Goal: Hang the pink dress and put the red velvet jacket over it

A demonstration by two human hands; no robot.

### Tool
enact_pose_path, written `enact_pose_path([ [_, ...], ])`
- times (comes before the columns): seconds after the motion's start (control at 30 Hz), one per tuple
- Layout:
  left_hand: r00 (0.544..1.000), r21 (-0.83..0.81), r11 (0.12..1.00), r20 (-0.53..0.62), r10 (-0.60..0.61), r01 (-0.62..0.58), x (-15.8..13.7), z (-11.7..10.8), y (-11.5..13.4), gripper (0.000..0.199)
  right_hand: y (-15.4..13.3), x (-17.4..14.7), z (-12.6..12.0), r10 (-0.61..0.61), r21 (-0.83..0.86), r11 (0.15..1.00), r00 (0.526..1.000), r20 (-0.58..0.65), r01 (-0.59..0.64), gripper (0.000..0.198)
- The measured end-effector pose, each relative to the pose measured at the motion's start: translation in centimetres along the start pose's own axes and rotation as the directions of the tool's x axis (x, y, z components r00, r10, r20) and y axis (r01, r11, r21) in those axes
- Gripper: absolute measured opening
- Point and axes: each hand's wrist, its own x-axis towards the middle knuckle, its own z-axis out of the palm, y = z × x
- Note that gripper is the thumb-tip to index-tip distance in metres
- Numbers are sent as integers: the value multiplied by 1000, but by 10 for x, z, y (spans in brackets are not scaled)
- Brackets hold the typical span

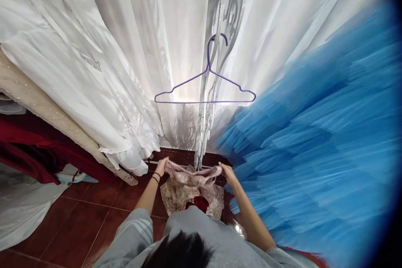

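Dusty-pink garment, pale-patterned (beige in places); 1 purple hanger; blue tulle; dark-red floor, pale-gridded.

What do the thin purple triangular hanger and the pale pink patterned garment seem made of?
Thin purple triangular hanger: probably plastic-coated wire, smooth; its slim line is evenly coloured. Pale pink patterned garment: fabric, perhaps lace, slightly shiny; it sags in soft folds.

No readable text, label, brand, number or sign noted: none made out on purple hanger, pale pink garment, blue tulle, white drapery or red floor tiles.
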Motion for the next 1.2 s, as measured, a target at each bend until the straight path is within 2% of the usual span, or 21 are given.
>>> enact_pose_path([
  [0.1,992,-84,989,-32,122,-125,25,0,68,18,-47,27,19,-84,133,988,996,38,78,31],
  [0.2,952,-170,937,-27,303,-303,25,-6,138,23,-100,25,35,-229,286,940,965,127,185,23],
  [0.3,843,-163,833,14,537,-528,11,-9,189,34,-136,7,46,-308,338,909,940,147,245,26],
  [0.4,738,-83,745,100,667,-662,3,-2,219,31,-154,-6,57,-354,332,893,929,104,303,31],
  [0.53,664,-7,671,144,734,-741,1,19,238,33,-163,-11,67,-434,328,861,898,75,389,37],
  [0.7,606,20,612,162,778,-791,-5,45,255,49,-175,-12,67,-474,311,843,880,44,438,36],
  [0.87,538,184,506,344,770,-842,-12,79,270,40,-186,-17,63,-507,284,827,862,7,485,34],
  [0.93,531,241,473,396,749,-847,-16,95,273,39,-188,-20,61,-508,276,823,861,-32,496,27],
  [1.0,558,288,478,411,721,-830,-20,107,272,36,-188,-21,57,-514,278,807,852,-102,521,19],
  [1.07,579,330,477,403,709,-814,-22,114,270,31,-188,-21,47,-537,275,773,820,-198,572,14],
  [1.1,575,347,463,395,717,-816,-23,115,268,30,-187,-20,40,-551,270,747,793,-259,608,14],
  [1.2,522,375,392,364,772,-840,-22,113,263,29,-185,-9,12,-578,236,671,695,-427,703,19],
])
